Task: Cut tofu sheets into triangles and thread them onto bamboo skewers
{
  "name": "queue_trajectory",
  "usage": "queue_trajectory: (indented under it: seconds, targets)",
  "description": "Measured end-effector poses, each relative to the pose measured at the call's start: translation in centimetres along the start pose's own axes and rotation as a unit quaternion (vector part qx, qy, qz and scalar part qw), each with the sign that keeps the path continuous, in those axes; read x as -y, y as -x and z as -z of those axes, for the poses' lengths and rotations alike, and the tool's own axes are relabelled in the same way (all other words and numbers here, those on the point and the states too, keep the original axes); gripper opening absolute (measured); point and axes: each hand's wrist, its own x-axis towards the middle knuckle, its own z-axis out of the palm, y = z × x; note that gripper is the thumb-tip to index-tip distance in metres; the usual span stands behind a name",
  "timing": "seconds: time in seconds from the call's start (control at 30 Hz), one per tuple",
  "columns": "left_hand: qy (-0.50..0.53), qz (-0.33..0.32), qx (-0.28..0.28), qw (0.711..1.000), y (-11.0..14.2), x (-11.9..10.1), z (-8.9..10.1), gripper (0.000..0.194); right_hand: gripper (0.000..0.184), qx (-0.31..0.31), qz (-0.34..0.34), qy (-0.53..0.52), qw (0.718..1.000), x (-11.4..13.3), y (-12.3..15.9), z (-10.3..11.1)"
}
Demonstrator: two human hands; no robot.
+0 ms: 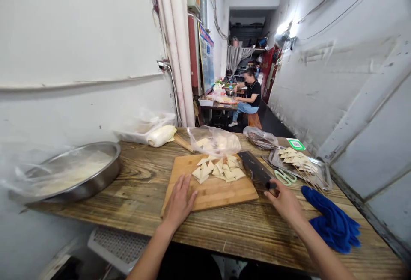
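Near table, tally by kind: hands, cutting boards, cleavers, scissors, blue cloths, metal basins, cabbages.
Left hand and right hand: 2
Cutting board: 1
Cleaver: 1
Scissors: 1
Blue cloth: 1
Metal basin: 1
Cabbage: 1
Total: 8

A single head-worn camera is looking forward and down from above the near edge of the worktop (135,211), facing past its far edge into the room.

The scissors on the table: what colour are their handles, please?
The handles of the scissors are pale green, seen best in the head view.
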Motion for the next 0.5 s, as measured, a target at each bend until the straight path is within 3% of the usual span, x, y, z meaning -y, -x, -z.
queue_trajectory:
  seconds: [0.37, 0.5]
  targets:
    - [0.043, 0.016, -0.1, 0.994, 0.0, 0.0, 0.2, 0.032, 0.041, 0.005, 0.115, -0.022, 0.993, 5.6, -0.3, -0.3]
    - [0.046, 0.026, -0.085, 0.995, 0.0, -1.0, 1.0, 0.017, 0.04, 0.022, 0.121, -0.045, 0.991, 7.0, -0.3, -1.5]
